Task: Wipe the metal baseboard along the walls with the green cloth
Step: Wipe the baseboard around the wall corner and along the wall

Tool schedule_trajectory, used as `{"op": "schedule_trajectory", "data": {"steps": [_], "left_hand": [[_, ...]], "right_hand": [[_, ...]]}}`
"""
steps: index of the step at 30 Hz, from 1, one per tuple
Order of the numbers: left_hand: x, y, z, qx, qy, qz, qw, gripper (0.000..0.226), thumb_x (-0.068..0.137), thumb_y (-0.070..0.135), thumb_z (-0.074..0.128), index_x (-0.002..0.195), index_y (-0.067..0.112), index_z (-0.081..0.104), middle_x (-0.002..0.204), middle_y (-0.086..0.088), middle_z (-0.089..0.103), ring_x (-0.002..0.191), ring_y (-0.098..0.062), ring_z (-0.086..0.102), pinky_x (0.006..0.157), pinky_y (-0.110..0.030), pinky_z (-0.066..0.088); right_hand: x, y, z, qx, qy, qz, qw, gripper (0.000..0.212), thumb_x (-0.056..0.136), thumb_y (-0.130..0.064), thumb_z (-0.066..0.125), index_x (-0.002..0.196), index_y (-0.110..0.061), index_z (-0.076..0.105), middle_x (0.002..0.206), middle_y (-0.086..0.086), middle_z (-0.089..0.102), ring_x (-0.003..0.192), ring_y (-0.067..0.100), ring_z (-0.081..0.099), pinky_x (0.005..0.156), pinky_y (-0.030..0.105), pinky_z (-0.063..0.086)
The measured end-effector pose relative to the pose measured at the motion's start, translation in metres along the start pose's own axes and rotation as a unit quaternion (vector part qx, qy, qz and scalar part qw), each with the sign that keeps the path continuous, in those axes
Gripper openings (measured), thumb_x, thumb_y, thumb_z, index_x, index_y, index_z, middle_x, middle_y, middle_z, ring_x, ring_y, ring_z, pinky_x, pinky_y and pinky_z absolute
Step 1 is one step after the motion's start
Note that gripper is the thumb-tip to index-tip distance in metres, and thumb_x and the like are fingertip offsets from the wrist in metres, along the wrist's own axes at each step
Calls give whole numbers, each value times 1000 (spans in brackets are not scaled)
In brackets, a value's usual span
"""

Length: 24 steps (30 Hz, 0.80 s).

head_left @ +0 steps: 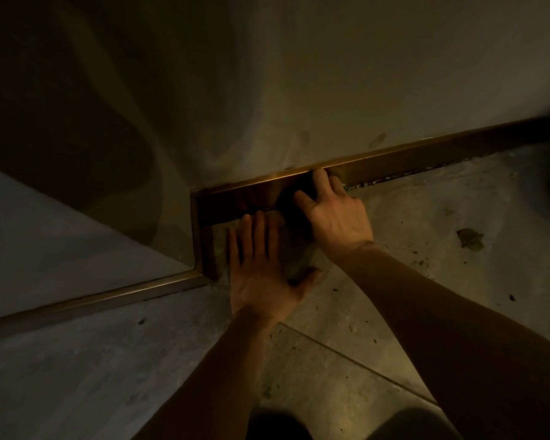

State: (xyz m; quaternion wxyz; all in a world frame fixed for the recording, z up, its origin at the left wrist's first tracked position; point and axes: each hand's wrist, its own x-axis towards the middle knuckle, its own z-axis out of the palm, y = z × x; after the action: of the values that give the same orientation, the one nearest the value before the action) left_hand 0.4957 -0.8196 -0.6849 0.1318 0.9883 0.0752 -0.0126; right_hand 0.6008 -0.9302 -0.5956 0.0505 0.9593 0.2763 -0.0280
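Lighting is running dim and warm, so we are reading colours with caution; we are kneeling at a wall corner where the metal baseboard (394,163) is wrapping round a jog in the wall (299,90). Our right hand (334,214) is pressing a dark bundle, presumably the cloth (288,201), against the baseboard face, with the fingers curling over it; its green is not showing in this light. Our left hand (261,268) is lying flat on the concrete floor (426,249), fingers straight and spread, grasping nothing, fingertips just beside the baseboard; dark specks and a stain (470,238) are marking the floor to the right.
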Motion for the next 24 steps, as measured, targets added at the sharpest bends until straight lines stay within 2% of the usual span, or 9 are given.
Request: {"op": "schedule_trajectory", "data": {"steps": [4,13,17,24], "left_hand": [[1,-1,1,-2,2,-2,1000,117,77,93,29,158,10,11,167,-15,8,154,-30,-5,121,-59,9],[0,-2,1,-9,10,-5,1000,117,77,93,31,159,13,8,167,-13,8,154,-30,-3,120,-60,12],[0,-2,3,-9,15,-6,1000,118,76,94,31,159,13,10,167,-13,9,154,-30,-1,120,-61,14],[1,-2,2,-13,11,-6,1000,119,76,94,31,159,12,10,167,-12,9,154,-29,-3,121,-59,10]], "right_hand": [[-2,11,1,1,4,22,1000,40,86,-12,64,125,-15,56,131,22,44,108,43,51,57,45,50],[-14,40,-3,50,15,130,990,58,78,-13,77,128,-19,48,134,17,37,110,38,50,69,46,56],[-21,54,-9,92,36,163,982,56,79,-16,76,127,-20,47,129,13,38,110,36,52,73,45,58],[-34,60,-17,164,84,250,951,55,77,-22,78,124,-23,51,122,9,42,92,35,60,70,40,55]]}}
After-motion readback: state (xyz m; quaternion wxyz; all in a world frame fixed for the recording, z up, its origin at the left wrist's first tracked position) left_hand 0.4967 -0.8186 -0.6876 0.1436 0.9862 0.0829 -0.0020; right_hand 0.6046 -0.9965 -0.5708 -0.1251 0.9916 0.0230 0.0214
